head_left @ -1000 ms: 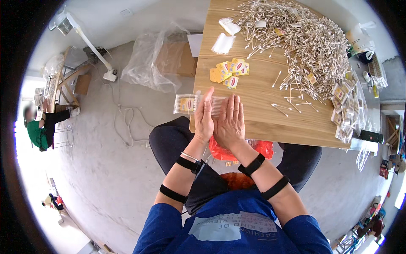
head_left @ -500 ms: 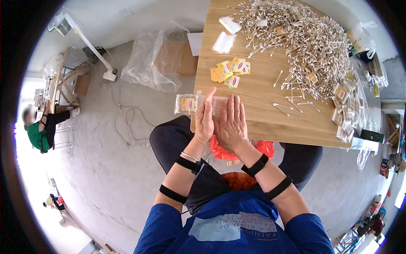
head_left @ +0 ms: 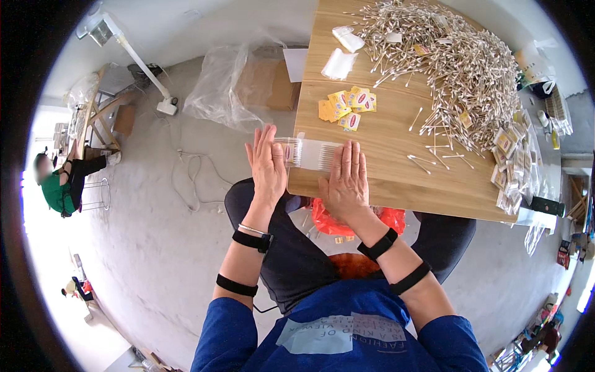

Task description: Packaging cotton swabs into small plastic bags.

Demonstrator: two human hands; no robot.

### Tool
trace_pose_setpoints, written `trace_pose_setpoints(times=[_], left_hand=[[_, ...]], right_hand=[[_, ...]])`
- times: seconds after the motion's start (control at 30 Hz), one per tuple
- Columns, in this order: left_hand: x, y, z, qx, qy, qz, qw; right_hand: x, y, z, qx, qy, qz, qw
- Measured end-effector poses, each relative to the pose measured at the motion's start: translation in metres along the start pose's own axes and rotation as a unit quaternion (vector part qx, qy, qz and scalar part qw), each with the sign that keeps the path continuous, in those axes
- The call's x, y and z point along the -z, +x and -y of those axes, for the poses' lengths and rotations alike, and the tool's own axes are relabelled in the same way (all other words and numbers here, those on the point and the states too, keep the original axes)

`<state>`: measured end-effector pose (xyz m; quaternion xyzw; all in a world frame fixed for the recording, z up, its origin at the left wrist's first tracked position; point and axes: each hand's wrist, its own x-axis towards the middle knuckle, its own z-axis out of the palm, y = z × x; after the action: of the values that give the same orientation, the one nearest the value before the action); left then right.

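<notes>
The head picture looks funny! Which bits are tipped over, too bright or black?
Head view: the seated person in green looks tipped sideways near the curved rim; head view: the concrete floor washes out to white at far left; head view: the corners are black, while the left hand and right hand look fairly clear.

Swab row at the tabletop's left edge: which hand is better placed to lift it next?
Probably the left hand: its fingers are at the swab row, while the right hand lies farther right, beyond a pale strip.
</notes>
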<state>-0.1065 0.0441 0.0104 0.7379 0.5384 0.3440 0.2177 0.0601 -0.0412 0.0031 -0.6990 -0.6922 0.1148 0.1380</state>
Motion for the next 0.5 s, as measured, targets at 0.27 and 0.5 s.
trace_pose_setpoints(times=[0.27, 0.5], left_hand=[[-0.023, -0.002, 0.051, 0.015, -0.103, 0.057, 0.993], [-0.021, 0.001, 0.056, 0.055, -0.114, 0.015, 0.992]], right_hand=[[0.001, 0.001, 0.004, -0.016, -0.007, 0.024, 1.0], [0.0, 0.002, 0.004, -0.012, -0.024, 0.018, 0.999]])
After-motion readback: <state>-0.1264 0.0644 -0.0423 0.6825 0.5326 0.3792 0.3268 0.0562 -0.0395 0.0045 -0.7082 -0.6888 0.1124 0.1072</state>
